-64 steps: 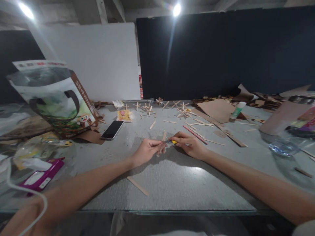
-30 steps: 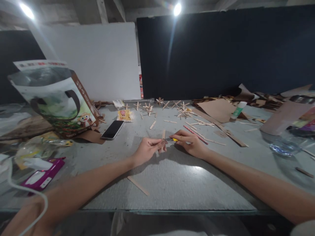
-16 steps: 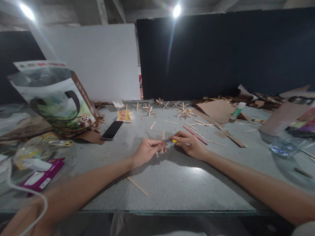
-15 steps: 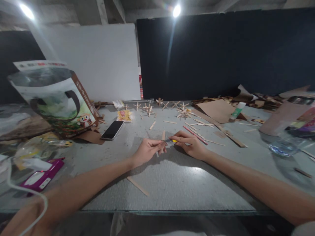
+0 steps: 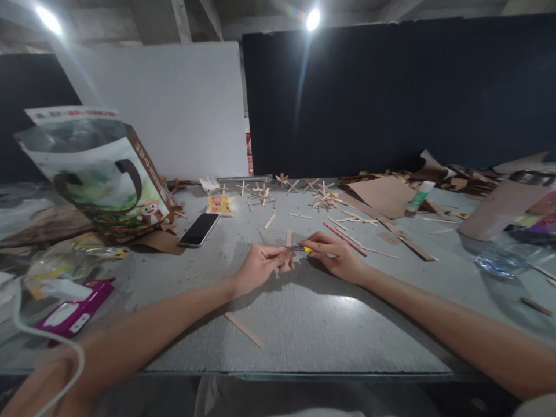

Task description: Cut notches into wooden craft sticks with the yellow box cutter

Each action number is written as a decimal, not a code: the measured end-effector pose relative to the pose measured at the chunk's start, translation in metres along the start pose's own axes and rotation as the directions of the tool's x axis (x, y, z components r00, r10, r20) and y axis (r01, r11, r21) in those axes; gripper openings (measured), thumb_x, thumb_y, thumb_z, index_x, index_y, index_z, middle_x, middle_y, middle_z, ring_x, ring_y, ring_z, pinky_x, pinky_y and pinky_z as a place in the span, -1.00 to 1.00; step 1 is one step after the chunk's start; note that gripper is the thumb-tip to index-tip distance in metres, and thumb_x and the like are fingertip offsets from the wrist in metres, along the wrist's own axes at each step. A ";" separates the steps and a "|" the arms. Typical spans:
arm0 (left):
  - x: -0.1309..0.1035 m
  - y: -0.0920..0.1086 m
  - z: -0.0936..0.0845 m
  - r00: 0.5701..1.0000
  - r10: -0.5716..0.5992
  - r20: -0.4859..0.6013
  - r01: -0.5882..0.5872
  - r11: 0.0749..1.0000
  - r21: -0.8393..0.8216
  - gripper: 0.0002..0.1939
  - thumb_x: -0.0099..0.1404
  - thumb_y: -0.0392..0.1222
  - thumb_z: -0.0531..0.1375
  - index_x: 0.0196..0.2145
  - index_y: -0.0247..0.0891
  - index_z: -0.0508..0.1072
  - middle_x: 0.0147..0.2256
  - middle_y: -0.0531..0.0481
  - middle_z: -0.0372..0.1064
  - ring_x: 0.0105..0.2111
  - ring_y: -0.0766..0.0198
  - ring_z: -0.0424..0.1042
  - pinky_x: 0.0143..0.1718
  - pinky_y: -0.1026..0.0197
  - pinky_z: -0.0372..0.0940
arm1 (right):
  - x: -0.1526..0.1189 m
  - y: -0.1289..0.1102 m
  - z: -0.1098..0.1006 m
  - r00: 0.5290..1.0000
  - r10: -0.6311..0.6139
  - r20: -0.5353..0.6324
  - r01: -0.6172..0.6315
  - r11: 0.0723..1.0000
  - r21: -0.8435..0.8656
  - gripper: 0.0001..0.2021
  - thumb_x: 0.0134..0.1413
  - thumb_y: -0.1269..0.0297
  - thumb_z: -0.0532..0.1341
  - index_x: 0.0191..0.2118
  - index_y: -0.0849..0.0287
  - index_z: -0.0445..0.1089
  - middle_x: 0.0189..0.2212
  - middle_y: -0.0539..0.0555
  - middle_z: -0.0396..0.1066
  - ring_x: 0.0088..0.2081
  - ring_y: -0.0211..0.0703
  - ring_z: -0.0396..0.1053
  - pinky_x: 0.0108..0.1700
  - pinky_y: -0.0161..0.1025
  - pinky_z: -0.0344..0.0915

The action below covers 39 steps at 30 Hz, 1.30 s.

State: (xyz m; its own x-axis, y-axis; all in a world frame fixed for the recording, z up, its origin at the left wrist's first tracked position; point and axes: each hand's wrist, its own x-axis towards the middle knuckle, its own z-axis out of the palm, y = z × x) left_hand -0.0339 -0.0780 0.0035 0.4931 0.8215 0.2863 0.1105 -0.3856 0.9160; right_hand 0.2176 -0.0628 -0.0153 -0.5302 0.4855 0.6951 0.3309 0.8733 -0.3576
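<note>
Over the table point(image 5: 295, 333), left grip point(image 5: 258, 266) pinching a stick point(image 5: 289, 237), right grip point(image 5: 333, 256) pinching a yellow tool point(image 5: 308, 249) just beside it. Looks like a blade, so one skid could nick the left grip.

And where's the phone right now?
In the head view, the phone lies left of centre, between the large bag and the left hand, near the yellow packet.

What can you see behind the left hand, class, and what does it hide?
The upper end of a wooden stick shows beyond the left hand; the gripped stretch is covered, as is some tabletop.
</note>
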 end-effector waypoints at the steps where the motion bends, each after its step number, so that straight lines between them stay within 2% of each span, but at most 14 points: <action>1: 0.000 0.000 0.000 1.000 0.000 -0.003 0.000 1.000 -0.001 -0.46 0.36 0.28 0.23 -0.43 -0.29 0.60 -0.46 -0.04 0.46 -0.47 0.32 0.32 -0.38 0.24 0.22 | 0.000 0.000 0.000 1.000 -0.002 0.002 0.002 1.000 -0.004 -0.62 0.44 0.34 0.12 0.26 0.00 0.47 -0.15 0.17 0.48 -0.15 -0.10 0.49 -0.11 -0.15 0.48; 10: 0.001 0.002 -0.001 1.000 -0.020 0.010 0.020 1.000 -0.012 -0.46 0.33 0.28 0.25 -0.43 -0.30 0.60 -0.46 -0.05 0.46 -0.48 0.33 0.32 -0.39 0.24 0.22 | -0.001 0.003 0.001 1.000 -0.016 0.002 0.016 0.997 -0.071 -0.60 0.44 0.36 0.12 0.28 -0.02 0.43 -0.14 0.18 0.46 -0.14 -0.10 0.48 -0.11 -0.15 0.49; 17: 0.002 0.002 0.000 0.999 -0.042 0.001 0.042 0.999 -0.027 -0.45 0.30 0.30 0.26 -0.44 -0.29 0.60 -0.45 -0.08 0.49 -0.49 0.33 0.32 -0.41 0.24 0.24 | -0.002 0.003 -0.001 0.997 -0.069 -0.020 0.062 0.969 -0.240 -0.54 0.45 0.40 0.05 0.31 -0.09 0.41 -0.08 0.21 0.45 -0.09 -0.05 0.47 -0.06 -0.12 0.50; 28: 0.003 0.003 0.000 0.998 -0.055 -0.014 0.055 0.998 -0.032 -0.47 0.31 0.28 0.26 -0.46 -0.29 0.58 -0.49 -0.04 0.44 -0.51 0.35 0.29 -0.42 0.26 0.19 | -0.006 0.005 -0.001 0.996 -0.094 0.005 0.089 0.924 -0.371 -0.47 0.41 0.47 0.04 0.37 -0.09 0.31 -0.05 0.22 0.43 -0.08 -0.01 0.43 -0.05 -0.07 0.50; 39: 0.001 0.001 0.001 0.999 -0.044 0.024 0.045 0.997 -0.055 -0.45 0.29 0.30 0.27 -0.43 -0.30 0.60 -0.45 -0.08 0.49 -0.52 0.35 0.29 -0.43 0.25 0.21 | -0.001 -0.001 -0.001 0.998 -0.062 0.013 0.063 0.990 -0.129 -0.54 0.43 0.45 0.07 0.33 0.02 0.38 -0.13 0.20 0.49 -0.17 -0.09 0.49 -0.14 -0.17 0.49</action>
State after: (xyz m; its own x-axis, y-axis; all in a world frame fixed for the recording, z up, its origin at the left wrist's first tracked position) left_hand -0.0324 -0.0780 0.0041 0.5085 0.8272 0.2390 0.0851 -0.3245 0.9421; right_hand 0.2185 -0.0641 -0.0145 -0.5596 0.4311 0.7078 0.3950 0.8896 -0.2294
